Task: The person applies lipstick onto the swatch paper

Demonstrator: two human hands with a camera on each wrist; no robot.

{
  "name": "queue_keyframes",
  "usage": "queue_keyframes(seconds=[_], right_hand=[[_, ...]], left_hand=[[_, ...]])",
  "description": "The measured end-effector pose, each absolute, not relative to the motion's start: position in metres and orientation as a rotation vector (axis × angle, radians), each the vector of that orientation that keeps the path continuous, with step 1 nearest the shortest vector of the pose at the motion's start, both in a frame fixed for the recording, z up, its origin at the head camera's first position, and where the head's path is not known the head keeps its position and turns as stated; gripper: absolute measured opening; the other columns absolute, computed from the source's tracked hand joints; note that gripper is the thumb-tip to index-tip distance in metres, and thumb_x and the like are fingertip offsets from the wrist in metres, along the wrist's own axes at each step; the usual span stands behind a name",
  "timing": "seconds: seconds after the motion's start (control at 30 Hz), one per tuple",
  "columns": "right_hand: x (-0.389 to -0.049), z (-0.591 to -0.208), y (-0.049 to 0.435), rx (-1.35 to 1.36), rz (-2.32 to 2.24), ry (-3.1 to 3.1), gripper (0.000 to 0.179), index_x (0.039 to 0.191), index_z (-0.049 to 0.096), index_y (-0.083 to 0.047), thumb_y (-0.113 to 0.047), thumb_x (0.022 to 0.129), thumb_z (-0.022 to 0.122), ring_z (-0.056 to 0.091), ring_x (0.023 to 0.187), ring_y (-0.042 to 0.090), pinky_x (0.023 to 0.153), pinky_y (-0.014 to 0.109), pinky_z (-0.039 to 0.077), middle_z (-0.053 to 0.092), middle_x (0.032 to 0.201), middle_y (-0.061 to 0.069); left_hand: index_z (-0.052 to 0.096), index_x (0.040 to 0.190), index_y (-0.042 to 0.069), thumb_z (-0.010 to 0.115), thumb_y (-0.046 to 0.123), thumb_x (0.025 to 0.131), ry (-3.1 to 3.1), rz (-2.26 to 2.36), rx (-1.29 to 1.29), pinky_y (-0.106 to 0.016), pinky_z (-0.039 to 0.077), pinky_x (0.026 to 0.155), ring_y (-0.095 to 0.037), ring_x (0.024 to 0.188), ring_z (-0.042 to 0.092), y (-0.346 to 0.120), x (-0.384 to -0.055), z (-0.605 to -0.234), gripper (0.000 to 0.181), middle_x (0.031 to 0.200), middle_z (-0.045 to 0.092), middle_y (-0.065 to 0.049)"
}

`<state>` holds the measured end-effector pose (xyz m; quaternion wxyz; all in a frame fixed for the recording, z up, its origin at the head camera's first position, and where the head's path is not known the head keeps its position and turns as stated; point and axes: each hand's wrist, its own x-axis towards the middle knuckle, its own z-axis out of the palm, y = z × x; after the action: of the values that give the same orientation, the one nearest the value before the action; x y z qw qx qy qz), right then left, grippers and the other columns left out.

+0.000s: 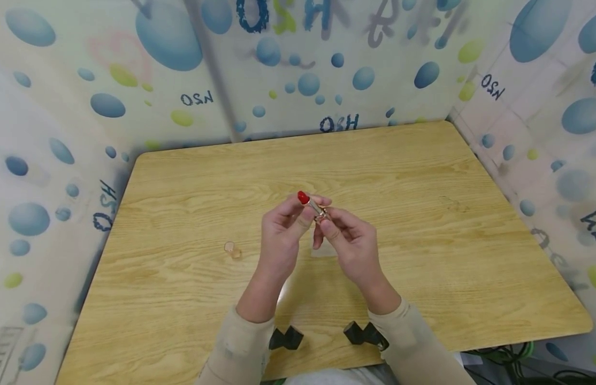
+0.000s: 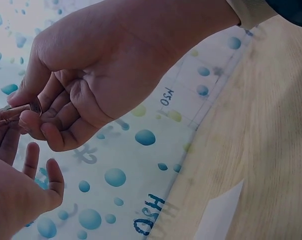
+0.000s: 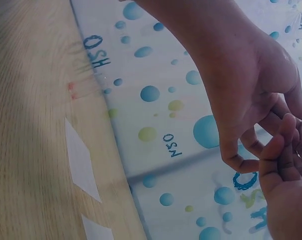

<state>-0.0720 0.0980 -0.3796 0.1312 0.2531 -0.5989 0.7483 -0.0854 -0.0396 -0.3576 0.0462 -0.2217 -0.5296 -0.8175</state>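
Note:
Above the middle of the table, a lipstick (image 1: 316,207) slants with its red tip out, pointing up and away to the left. My left hand (image 1: 281,232) pinches the tube between thumb and fingers. The right hand (image 1: 353,243) grips its base from the other side. In the left wrist view the tube (image 2: 16,112) appears between the two hands, partly hidden by the fingers. A small clear, amber-tinted cap (image 1: 232,249) lies on the table left of my left hand.
A white piece of paper (image 1: 323,249) lies on the wooden table (image 1: 182,299) beneath the hands. Black angular pieces (image 1: 285,338) show by the sleeves. Walls printed with bubbles (image 1: 307,84) stand along the table's back and sides. Green and black cables (image 1: 512,353) hang at the lower right.

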Motion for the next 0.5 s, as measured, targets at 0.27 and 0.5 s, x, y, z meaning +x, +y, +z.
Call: queue_keyframes(seconds=[0.27,0.5], right_hand=[[-0.0744,-0.3807,0.1010,0.775,2.215,-1.720,0.026,0.110,0.058,0.019,-0.005,0.099,0.056,0.062,0.067,0.016,0.059,0.029,0.057,0.065,0.082,0.007],[-0.0749,-0.3792,0.1016,0.763,2.231,-1.713,0.025,0.110,0.057,0.020,-0.002,0.098,0.055,0.062,0.068,0.015,0.059,0.028,0.057,0.067,0.085,0.004]], left_hand=[[0.074,0.103,0.018,0.066,0.030,0.092,-1.717,-2.478,-0.560,-0.031,0.054,0.083,-0.021,0.101,0.065,-0.0410,-0.0842,-0.3585,0.018,0.105,0.074,0.002],[0.073,0.108,0.012,0.067,0.030,0.093,-1.764,-2.483,-0.505,-0.039,0.049,0.101,-0.027,0.106,0.067,-0.0421,-0.0843,-0.3580,0.024,0.107,0.073,0.000]])
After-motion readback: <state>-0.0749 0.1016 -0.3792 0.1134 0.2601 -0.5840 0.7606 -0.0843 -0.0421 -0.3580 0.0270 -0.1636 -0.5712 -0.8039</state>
